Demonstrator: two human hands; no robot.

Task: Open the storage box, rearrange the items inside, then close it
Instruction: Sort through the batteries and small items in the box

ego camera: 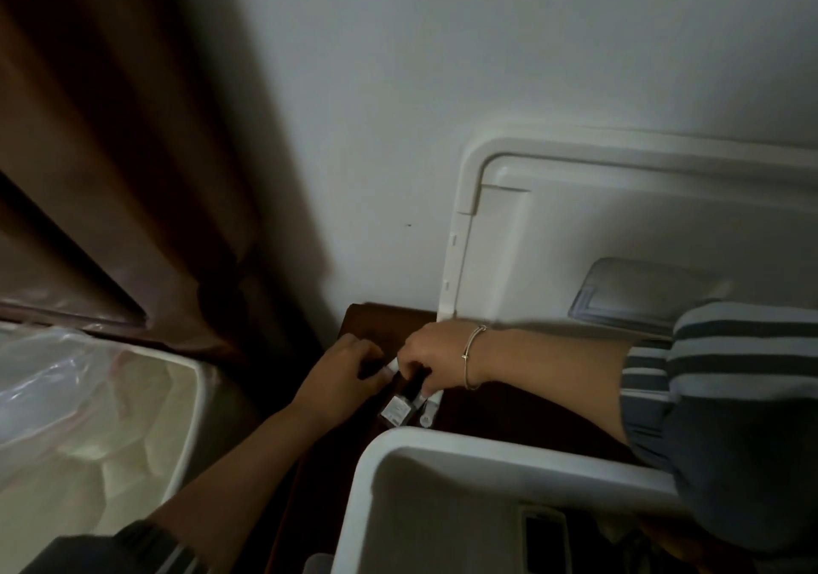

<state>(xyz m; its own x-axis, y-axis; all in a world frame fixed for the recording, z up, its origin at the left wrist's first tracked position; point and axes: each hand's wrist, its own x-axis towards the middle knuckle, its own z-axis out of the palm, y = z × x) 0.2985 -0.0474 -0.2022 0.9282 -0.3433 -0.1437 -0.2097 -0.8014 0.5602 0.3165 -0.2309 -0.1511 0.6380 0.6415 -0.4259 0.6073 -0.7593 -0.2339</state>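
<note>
right hand (pixel 427 359) pinches a small dark labelled item (pixel 400 405) behind the open white storage box (pixel 442 445); left hand (pixel 341 376) grips its other end, fingers curled. lid (pixel 619 219) leans against wall (pixel 442 42).

Between box (pixel 442 438) and propped lid (pixel 642 228), a seemingly narrow gap.

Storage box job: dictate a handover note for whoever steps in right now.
Left hand and right hand: both grip a small dark item with a white label, above the dark brown surface, outside the box.
White plastic storage box: open; its white lid leans on the wall.
Done: opening. Left: rearranging, closing.
</note>
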